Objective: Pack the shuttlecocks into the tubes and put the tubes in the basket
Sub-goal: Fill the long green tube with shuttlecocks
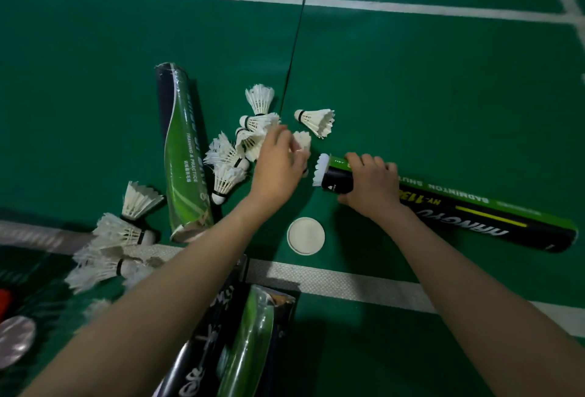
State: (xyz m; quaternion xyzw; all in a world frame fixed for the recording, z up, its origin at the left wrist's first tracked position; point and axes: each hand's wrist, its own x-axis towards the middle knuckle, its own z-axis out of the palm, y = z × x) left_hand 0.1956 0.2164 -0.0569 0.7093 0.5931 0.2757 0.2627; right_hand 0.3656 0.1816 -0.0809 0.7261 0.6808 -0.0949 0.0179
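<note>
A black and green tube [459, 216] lies on the green court floor, its open end to the left with white feathers [321, 169] sticking out. My right hand [372, 188] grips this tube near that open end. My left hand [280, 159] curls round a white shuttlecock [302, 142] just left of the tube's mouth. Several loose shuttlecocks [228, 159] lie in a heap beside it, and one more shuttlecock [316, 121] lies apart behind. A second, green tube [185, 150] lies to the left.
A white round cap [305, 236] lies on the floor between my forearms. More shuttlecocks [120, 238] are strewn at the left over a white court line [348, 286]. Further tubes [240, 339] lie at the bottom middle. A silvery lid [14, 339] sits at the lower left.
</note>
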